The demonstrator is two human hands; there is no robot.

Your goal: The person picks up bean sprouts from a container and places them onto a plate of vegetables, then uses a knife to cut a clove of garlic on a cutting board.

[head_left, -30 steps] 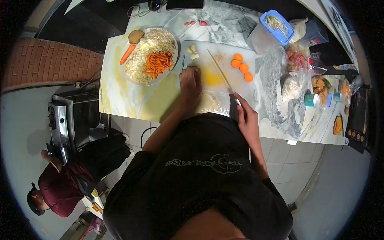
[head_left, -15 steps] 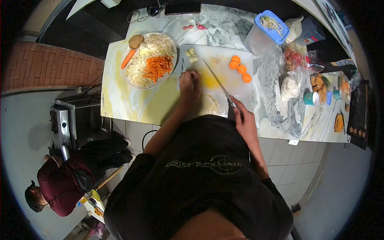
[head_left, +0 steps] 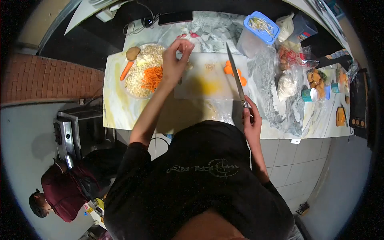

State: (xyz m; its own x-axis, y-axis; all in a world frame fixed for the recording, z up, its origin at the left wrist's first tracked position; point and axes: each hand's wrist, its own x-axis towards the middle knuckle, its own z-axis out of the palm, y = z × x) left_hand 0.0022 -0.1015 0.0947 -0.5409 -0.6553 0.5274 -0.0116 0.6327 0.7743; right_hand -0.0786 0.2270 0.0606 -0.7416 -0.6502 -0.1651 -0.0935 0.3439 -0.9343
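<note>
My left hand (head_left: 176, 62) is raised above the left edge of the white cutting board (head_left: 187, 91), fingertips pinched together. Whether anything is between them I cannot make out. My right hand (head_left: 252, 120) grips the handle of a knife (head_left: 236, 70), its blade pointing away from me over the right side of the board. Carrot slices (head_left: 243, 81) lie partly behind the blade. Small chopped bits (head_left: 210, 67) sit mid-board, above a yellow stain. Garlic cloves are mostly hidden by my left hand. Just beyond it are small shallots (head_left: 194, 35).
At left, a plate holds bean sprouts (head_left: 134, 86), shredded carrot (head_left: 153, 78), a whole carrot (head_left: 126, 71) and a brown potato (head_left: 133, 53). A blue-rimmed container (head_left: 262, 28) stands behind the board. Bags and jars (head_left: 310, 95) line the right. Another person (head_left: 64, 192) is at far left.
My left hand has lifted from the board's near left edge and moved away from me, toward the shallots. The knife has shifted right and now points more straight ahead.
</note>
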